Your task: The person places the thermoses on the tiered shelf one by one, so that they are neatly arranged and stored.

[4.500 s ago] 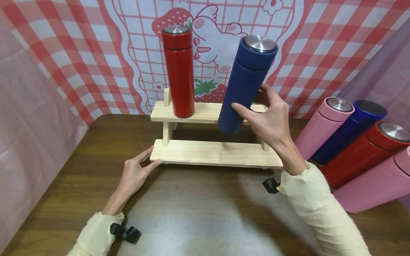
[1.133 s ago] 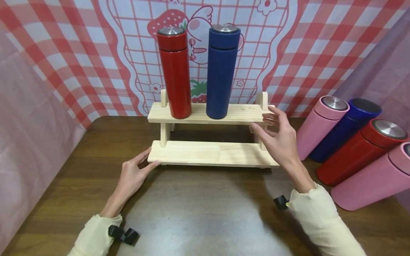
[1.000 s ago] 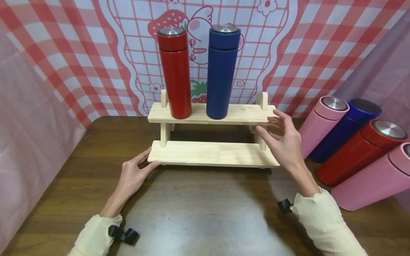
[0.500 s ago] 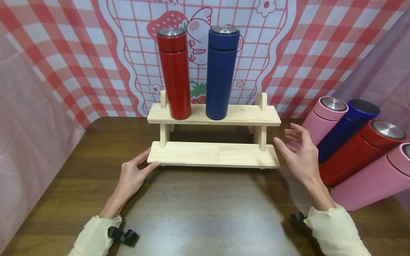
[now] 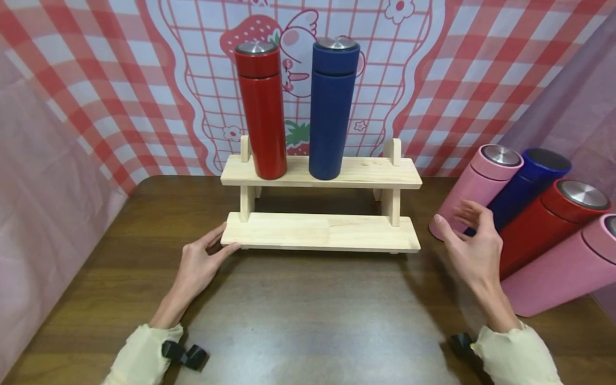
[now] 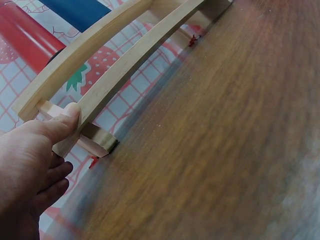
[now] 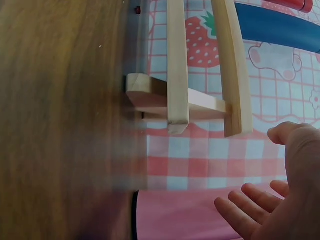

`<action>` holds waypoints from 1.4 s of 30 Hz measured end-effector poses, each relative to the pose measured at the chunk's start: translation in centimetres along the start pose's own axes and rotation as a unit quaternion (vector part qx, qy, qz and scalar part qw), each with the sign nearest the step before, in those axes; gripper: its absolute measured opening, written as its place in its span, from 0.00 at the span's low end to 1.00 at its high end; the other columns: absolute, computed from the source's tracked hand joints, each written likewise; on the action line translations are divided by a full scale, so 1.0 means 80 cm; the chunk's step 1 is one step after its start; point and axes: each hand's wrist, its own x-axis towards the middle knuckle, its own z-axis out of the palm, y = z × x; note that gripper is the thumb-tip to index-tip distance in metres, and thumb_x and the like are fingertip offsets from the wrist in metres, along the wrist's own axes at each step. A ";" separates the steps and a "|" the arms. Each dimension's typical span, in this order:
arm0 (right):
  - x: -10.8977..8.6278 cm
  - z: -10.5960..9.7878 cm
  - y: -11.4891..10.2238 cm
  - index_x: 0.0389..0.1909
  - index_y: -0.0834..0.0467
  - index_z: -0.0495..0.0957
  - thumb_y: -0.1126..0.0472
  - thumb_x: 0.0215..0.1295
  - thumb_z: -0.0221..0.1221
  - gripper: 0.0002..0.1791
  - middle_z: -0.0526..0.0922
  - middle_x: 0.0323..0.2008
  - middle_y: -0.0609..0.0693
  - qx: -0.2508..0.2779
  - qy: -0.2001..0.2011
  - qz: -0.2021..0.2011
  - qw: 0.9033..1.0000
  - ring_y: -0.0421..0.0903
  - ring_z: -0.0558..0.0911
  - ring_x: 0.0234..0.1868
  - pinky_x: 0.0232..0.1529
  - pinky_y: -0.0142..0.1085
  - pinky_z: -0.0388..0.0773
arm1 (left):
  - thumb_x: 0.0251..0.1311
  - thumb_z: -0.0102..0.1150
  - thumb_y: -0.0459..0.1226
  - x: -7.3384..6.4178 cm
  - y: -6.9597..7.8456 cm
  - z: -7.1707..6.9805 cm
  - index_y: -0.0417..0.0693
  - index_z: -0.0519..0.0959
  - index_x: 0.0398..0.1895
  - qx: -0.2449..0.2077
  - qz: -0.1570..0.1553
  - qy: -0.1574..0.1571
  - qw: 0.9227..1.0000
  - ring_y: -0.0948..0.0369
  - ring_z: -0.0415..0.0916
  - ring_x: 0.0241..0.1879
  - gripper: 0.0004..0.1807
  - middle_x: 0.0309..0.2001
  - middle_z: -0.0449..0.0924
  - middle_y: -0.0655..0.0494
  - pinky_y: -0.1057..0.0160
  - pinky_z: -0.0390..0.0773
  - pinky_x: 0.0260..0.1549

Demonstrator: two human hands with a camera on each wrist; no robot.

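Observation:
My left hand (image 5: 199, 267) grips the left end of the lower board of a two-tier wooden shelf (image 5: 317, 232); its thumb lies on the board's front edge in the left wrist view. On the upper tier stand a red thermos flask (image 5: 263, 117) and, to its right, a dark blue thermos flask (image 5: 333, 112), both upright with steel lids. My right hand (image 5: 476, 248) holds nothing, its fingers spread and loosely bent. It is right of the shelf, overlapping the lower part of a pink thermos flask (image 5: 483, 184). The right wrist view shows its fingertips close over that pink flask (image 7: 185, 215).
Beside the pink flask, at the right, stand a blue flask (image 5: 529, 179), another red flask (image 5: 553, 230) and a second pink flask (image 5: 563, 272). A red-checked cloth (image 5: 462, 85) hangs behind the brown wooden table (image 5: 298, 321).
The dark blue flask, held in my right hand at first, now stands on the upper tier. The right hand has let go and moved right and down toward the pink flask. My left hand stays put.

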 end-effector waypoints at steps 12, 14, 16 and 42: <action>-0.003 -0.009 0.015 0.62 0.63 0.75 0.60 0.63 0.71 0.28 0.84 0.48 0.53 -0.049 0.050 0.023 0.997 0.25 0.79 0.43 0.39 0.14 0.73 | 0.60 0.76 0.38 -0.001 0.000 -0.001 0.33 0.77 0.66 -0.002 -0.001 0.000 1.000 0.48 0.83 0.54 0.33 0.56 0.82 0.38 0.59 0.83 0.48; -0.003 -0.010 0.017 0.63 0.62 0.75 0.58 0.62 0.71 0.30 0.85 0.49 0.54 -0.072 0.060 0.038 0.995 0.22 0.77 0.41 0.40 0.15 0.72 | 0.60 0.76 0.38 0.000 0.000 -0.001 0.33 0.77 0.66 -0.001 0.000 0.001 1.000 0.49 0.83 0.53 0.33 0.55 0.83 0.38 0.60 0.83 0.47; -0.002 -0.010 0.019 0.65 0.61 0.73 0.56 0.62 0.71 0.32 0.84 0.51 0.54 -0.094 0.065 0.050 0.992 0.19 0.75 0.40 0.41 0.16 0.70 | 0.60 0.76 0.38 0.000 0.000 -0.002 0.33 0.77 0.66 -0.001 -0.001 0.002 1.000 0.48 0.83 0.53 0.33 0.55 0.83 0.38 0.58 0.83 0.48; 0.016 0.006 0.041 0.76 0.61 0.56 0.55 0.63 0.69 0.46 0.68 0.66 0.66 -0.107 0.047 0.105 0.988 0.64 0.75 0.64 0.64 0.59 0.70 | 0.60 0.76 0.38 0.000 -0.002 0.001 0.33 0.77 0.66 -0.004 -0.008 0.001 1.000 0.48 0.83 0.54 0.33 0.56 0.83 0.39 0.52 0.82 0.48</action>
